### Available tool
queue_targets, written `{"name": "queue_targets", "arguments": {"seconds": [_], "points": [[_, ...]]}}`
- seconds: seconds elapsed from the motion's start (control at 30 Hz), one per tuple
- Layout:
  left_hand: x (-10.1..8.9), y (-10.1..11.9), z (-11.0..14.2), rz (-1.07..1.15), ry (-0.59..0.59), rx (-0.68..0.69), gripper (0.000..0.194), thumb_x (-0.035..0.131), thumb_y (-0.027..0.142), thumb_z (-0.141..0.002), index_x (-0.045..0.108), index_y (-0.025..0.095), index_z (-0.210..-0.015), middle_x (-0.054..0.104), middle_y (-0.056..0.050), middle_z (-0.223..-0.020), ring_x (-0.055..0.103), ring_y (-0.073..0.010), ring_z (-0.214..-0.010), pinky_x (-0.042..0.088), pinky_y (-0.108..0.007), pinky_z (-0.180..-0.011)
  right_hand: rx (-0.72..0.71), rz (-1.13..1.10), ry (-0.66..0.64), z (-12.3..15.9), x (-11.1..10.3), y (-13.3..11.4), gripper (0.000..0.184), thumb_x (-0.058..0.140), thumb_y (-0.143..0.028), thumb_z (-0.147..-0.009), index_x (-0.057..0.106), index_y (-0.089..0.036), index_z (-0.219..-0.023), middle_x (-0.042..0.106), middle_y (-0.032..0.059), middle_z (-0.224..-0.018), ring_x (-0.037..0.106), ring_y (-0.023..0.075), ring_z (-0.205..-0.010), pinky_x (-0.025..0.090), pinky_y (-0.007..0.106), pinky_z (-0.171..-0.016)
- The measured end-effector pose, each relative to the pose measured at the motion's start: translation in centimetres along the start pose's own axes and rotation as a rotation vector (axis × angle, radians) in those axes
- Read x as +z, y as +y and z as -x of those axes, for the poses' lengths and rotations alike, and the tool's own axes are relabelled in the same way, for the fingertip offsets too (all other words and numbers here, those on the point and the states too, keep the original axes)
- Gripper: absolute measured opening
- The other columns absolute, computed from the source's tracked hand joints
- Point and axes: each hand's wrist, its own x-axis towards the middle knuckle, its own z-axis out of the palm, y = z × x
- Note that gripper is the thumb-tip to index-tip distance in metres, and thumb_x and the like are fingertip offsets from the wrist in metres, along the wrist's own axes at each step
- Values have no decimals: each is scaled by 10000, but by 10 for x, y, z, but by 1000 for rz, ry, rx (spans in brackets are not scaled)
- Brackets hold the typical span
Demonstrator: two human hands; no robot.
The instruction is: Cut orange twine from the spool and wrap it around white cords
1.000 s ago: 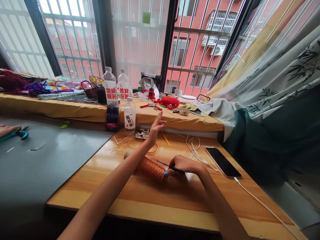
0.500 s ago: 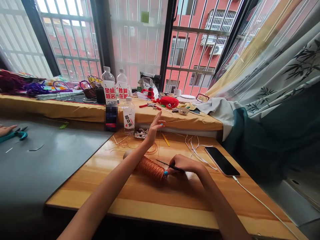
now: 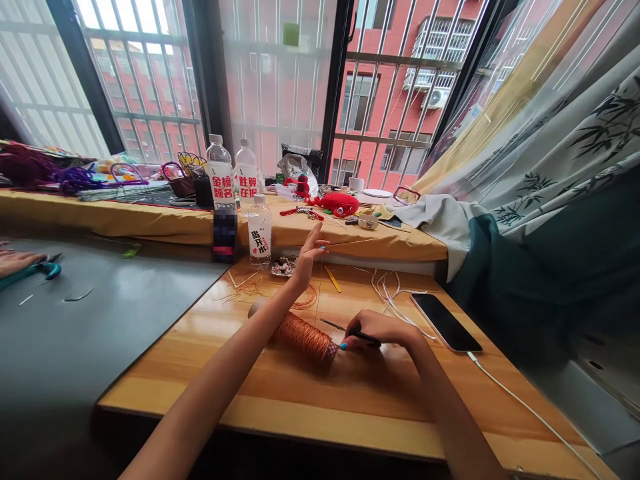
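A spool of copper-orange thread (image 3: 305, 335) lies on its side on the wooden table, its patterned core end facing right. My left hand (image 3: 307, 259) is raised beyond it with fingers stretched upward. A fine strand of thread (image 3: 319, 293) runs taut from that hand down toward the spool; how the fingers hold it is partly hidden. My right hand (image 3: 377, 327) grips black-handled scissors (image 3: 369, 338) just right of the spool, their thin blades pointing left toward the strand.
A phone (image 3: 447, 323) with a white charging cable lies right. Behind stand a water bottle (image 3: 259, 233) and a small tray of beads (image 3: 283, 267). A yellow strip (image 3: 333, 279) and loose orange thread lie nearby. Another person's hand (image 3: 19, 262) with teal pliers (image 3: 49, 268) is far left.
My right hand with the scissors has moved slightly right, away from the spool's end, uncovering its patterned core. My left hand stays raised. The other person's hand reaches further into view.
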Motion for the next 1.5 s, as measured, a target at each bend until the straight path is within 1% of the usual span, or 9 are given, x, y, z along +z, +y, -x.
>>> {"name": "queue_targets", "arguments": {"seconds": [0.13, 0.3, 0.43, 0.57, 0.7, 0.83, 0.93, 1.13, 1.5], "points": [[0, -1, -1, 9, -9, 12, 652, 402, 104, -668, 317, 339, -1270, 307, 71, -1353, 466, -154, -992, 420, -293, -819, -2, -3, 1, 0, -1, 2, 528, 507, -620, -601, 624, -112, -679, 480, -4, -504, 411, 87, -456, 295, 201, -421], [1, 2, 0, -17, -23, -7, 655, 403, 109, -666, 312, 334, -1274, 291, 72, -1361, 463, -158, -992, 418, -296, -823, 8, 86, 40, -8, 3, 0, 532, 527, -633, -565, 630, -114, -624, 484, 0, -485, 398, 86, -447, 280, 203, -411], [3, 3, 1, -10, -44, 12, 656, 401, 114, -666, 306, 337, -1276, 282, 79, -1364, 456, -161, -996, 423, -294, -813, -20, 86, 41, -11, 3, 0, 537, 535, -638, -554, 628, -111, -597, 479, -4, -478, 391, 82, -451, 279, 197, -410], [3, 1, 0, -14, -60, 10, 658, 396, 114, -669, 297, 335, -1280, 277, 79, -1367, 455, -163, -1001, 424, -297, -816, -82, 51, 22, -15, 2, 1, 537, 548, -621, -561, 651, -105, -669, 499, -6, -510, 389, 78, -465, 273, 189, -412], [1, -1, 1, -26, -44, 3, 655, 391, 113, -674, 292, 339, -1281, 284, 77, -1364, 462, -159, -998, 421, -305, -824, -145, 4, -20, -22, 3, 3, 535, 559, -599, -568, 664, -107, -748, 503, -14, -526, 383, 74, -467, 267, 184, -409], [0, 0, 1, -12, -29, 2, 652, 392, 110, -672, 302, 335, -1277, 305, 72, -1354, 460, -159, -1009, 423, -302, -822, -174, -44, -11, -23, 5, 4, 520, 569, -577, -574, 667, -106, -771, 484, -26, -506, 365, 68, -451, 260, 181, -403], [-2, 1, 0, 18, -10, -9, 653, 393, 106, -666, 314, 328, -1275, 332, 69, -1340, 461, -162, -1013, 428, -292, -811, -193, -52, 20, -22, 7, 6, 494, 575, -556, -579, 668, -97, -736, 472, -31, -489, 348, 62, -439, 255, 181, -399], [-8, 7, 5, 75, 75, -36, 641, 403, 102, -658, 349, 311, -1261, 377, 56, -1313, 466, -160, -1002, 430, -273, -787, -196, -81, 90, -22, 8, 12, 446, 549, -520, -615, 650, -91, -685, 422, -45, -435, 339, 59, -387, 247, 183, -372], [-13, 3, 10, 3, 65, -96, 634, 403, 87, -636, 403, 309, -1229, 323, 56, -1343, 478, -158, -965, 413, -289, -807, -204, -182, 128, -26, 12, 19, 418, 550, -517, -617, 585, -101, -599, 402, -53, -397, 327, 50, -349, 225, 175, -333]]}}
